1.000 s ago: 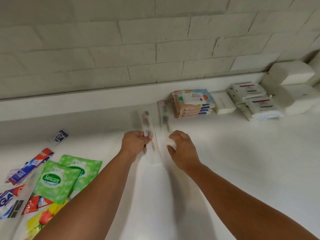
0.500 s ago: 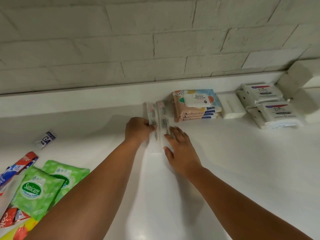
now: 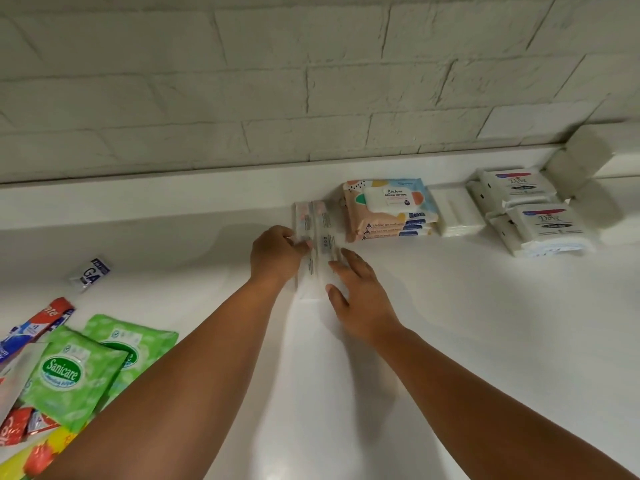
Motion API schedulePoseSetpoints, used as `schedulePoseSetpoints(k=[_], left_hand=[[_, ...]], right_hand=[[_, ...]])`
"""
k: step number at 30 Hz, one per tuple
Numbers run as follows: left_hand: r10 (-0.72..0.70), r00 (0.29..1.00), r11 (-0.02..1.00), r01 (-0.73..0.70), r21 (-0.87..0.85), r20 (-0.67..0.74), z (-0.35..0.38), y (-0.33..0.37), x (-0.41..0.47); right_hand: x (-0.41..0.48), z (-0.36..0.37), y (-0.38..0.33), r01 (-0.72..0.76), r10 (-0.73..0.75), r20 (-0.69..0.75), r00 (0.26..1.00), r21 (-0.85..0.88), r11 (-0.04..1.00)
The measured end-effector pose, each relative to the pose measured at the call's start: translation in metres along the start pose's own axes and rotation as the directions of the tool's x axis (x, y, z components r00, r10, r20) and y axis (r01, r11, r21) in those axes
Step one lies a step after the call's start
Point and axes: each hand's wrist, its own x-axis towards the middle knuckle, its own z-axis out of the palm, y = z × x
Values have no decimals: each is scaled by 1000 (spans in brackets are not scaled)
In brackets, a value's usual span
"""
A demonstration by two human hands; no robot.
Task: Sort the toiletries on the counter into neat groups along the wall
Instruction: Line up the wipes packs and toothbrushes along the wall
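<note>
Item: two clear packs (image 3: 317, 244), side by side, long axis toward the wall, far ends at the ledge, just left of the wipes (image 3: 388, 209). Your left hand (image 3: 277, 256) pinches the left pack; your right hand (image 3: 360, 299) lies open-fingered on the right pack's near end. Both equally near.

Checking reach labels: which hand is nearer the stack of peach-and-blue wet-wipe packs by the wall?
Right. The right hand lies just below-left of the stack of wet-wipe packs; the left hand sits farther left, beyond the clear toothbrush packs.
</note>
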Motion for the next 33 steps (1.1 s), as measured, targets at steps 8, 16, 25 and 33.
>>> schedulePoseSetpoints(k=[8,16,25,33], left_hand=[[120,989,993,-119,18,-89,-54,-5,-40],[175,966,984,-167,56,-188,-149,-95,-116],[75,973,977,-28,210,-216,-255,-232,-173],[-66,989,967,97,237,-135,-296,-301,-190]], right_hand=[[6,-7,-68,150,-141,-221,965,24,988],[-22,39,-188,179,-165,-88,982,190,965],[-79,138,-321,124,-156,148,977,202,971],[-99,202,-386,-10,-28,268,963,141,990]])
